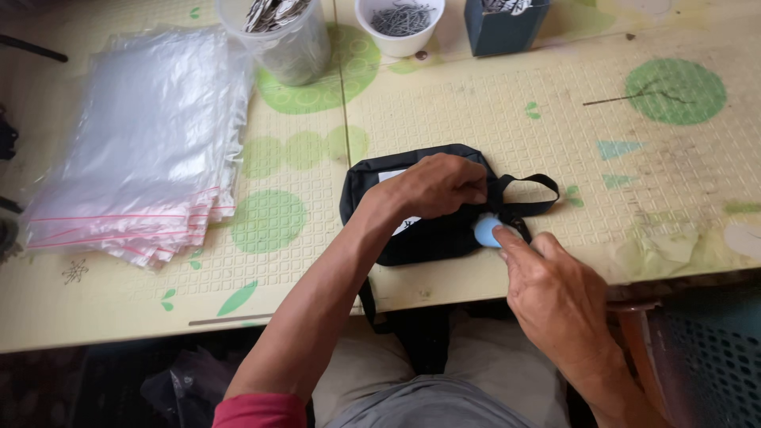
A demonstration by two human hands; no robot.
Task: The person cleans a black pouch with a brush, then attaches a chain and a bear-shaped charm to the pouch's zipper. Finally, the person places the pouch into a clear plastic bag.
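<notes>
The right hand (555,297) presses a small light-blue round piece (485,231) with its index fingertip, the other fingers curled in; nothing is gripped. The left hand (437,186) lies on a small black bag (372,181), fingers bent and closed on the fabric near the strap loop (533,194). The bag rests at the near edge of the patterned table (491,119). The blue piece seems only partly fitted at the bag's opening; it is not yet inside. A stack of clear zip bags (143,150) waits untouched at the left. Both forearms reach forward from the lap.
</notes>
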